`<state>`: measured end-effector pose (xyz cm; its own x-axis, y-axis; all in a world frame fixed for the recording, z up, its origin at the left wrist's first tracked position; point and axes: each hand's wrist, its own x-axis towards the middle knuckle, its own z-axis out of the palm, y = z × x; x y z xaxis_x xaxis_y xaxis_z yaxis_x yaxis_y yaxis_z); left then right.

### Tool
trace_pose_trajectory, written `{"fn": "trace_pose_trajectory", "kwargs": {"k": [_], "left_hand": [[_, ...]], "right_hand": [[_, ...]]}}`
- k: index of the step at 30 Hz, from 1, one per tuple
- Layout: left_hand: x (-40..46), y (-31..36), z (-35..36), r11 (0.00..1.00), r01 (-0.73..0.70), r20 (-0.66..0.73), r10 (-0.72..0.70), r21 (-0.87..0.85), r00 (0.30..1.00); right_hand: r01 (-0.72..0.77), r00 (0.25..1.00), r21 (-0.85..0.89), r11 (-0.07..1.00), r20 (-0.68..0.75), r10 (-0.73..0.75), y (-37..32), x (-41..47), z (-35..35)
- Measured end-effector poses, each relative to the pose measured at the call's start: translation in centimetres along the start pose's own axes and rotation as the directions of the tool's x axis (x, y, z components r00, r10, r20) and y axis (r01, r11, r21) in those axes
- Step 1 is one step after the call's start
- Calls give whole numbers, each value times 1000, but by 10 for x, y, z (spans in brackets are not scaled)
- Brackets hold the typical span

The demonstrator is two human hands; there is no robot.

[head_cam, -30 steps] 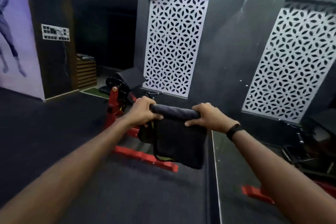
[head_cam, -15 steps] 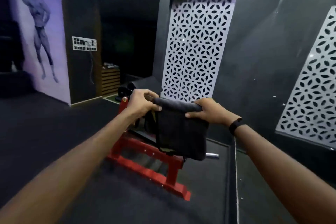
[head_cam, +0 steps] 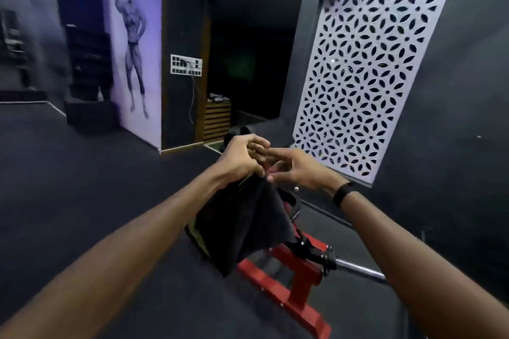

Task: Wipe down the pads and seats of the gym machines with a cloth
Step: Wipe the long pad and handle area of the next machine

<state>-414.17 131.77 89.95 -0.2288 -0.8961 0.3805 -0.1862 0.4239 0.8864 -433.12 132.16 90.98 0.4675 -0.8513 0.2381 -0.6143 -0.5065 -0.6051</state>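
The dark cloth (head_cam: 245,223) hangs bunched in mid-air, out in front of the person at arm's length, draping down over the red machine frame (head_cam: 297,272) below. The left hand (head_cam: 242,159) has it by the top, fingers curled tight around the gathered edge. The right hand (head_cam: 297,170) sits just beside, fingers spread and loosely extended toward the left, tips near the bunched fabric; whether they touch it I cannot tell, there is blur at the fingertips.

Here is the risk: one hand carries the whole cloth, and the loose lower corner dangles close to the frame's black bracket and the chrome bar (head_cam: 358,267). A careless swing could catch it on that hardware. If the left grip relaxes before the right takes hold, the cloth drops to the dark floor (head_cam: 82,187) and picks up grit that would then be smeared onto the pads.

No pad or seat shows clearly, so wiping looks not yet begun on this machine. A patterned wall panel (head_cam: 366,80) stands behind.
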Motion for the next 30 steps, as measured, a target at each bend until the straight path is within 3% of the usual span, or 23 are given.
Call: {"fn": "trace_pose_trajectory", "kwargs": {"k": [6, 10, 14, 24, 30], "left_hand": [[57, -32, -80, 995, -33, 48, 37, -92, 998], [84, -60, -137, 990, -62, 34, 67, -123, 997], [95, -75, -173, 983, -90, 27, 96, -157, 995], [115, -126, -264, 999, -51, -105, 52, 15, 993], [141, -162, -306, 960, -25, -147, 68, 279, 987]], "right_hand": [[38, 987, 222, 974, 146, -72, 0, 102, 15], [-18, 972, 404, 914, 221, -79, 1, 181, 36], [-32, 930, 477, 878, 336, -149, -9, 232, 72], [191, 936, 220, 957, 253, -245, -34, 335, 138], [257, 924, 166, 952, 247, -292, -25, 399, 157]]}}
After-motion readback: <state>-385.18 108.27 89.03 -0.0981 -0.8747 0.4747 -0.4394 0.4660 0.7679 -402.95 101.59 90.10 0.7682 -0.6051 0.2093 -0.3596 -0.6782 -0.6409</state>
